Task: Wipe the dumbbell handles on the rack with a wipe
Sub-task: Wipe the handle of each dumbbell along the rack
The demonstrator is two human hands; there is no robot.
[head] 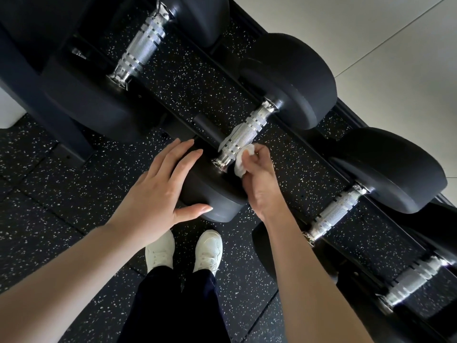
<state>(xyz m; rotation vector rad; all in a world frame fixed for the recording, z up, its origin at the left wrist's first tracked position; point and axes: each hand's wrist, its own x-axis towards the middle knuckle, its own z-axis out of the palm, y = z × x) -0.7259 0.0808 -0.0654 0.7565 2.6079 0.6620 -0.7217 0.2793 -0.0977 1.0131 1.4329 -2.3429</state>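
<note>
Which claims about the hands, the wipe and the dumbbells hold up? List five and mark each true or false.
1. The right hand pinches a white wipe against the near end of a chrome handle. True.
2. The left hand grips a second wipe. False: it rests with straight fingers on the near black dumbbell head and holds nothing.
3. The dumbbell being wiped lies on the floor. False: it sits on the rack.
4. Other dumbbells with chrome handles sit on the rack on both sides of it. True.
5. The person wears black shoes. False: the shoes are white.
</note>
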